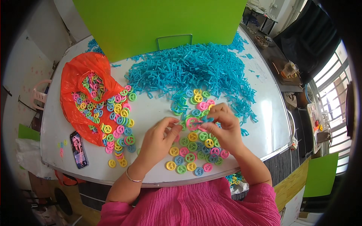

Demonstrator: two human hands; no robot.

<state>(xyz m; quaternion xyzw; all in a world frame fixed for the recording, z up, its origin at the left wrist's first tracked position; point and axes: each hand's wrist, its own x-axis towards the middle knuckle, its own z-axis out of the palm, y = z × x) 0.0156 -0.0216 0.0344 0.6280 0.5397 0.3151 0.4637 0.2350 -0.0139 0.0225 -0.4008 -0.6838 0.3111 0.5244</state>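
Observation:
My left hand has its thumb and fingers pressed together beside a pink plastic wheel; what its fingertips pinch, if anything, I cannot make out. Thumb and fingers of my right hand pinch a small blue plastic piece, which meets the pink wheel's right side. Both hands are raised over a spread of small spoked wheels in yellow, green, blue and pink, such as a yellow wheel near the front edge. Beyond them lies a big heap of thin blue plastic pieces.
At the left, a red plastic bag spills more coloured wheels onto the white table. A phone with a lit screen lies near the left edge. Behind the blue heap stands a tall green panel with a metal handle.

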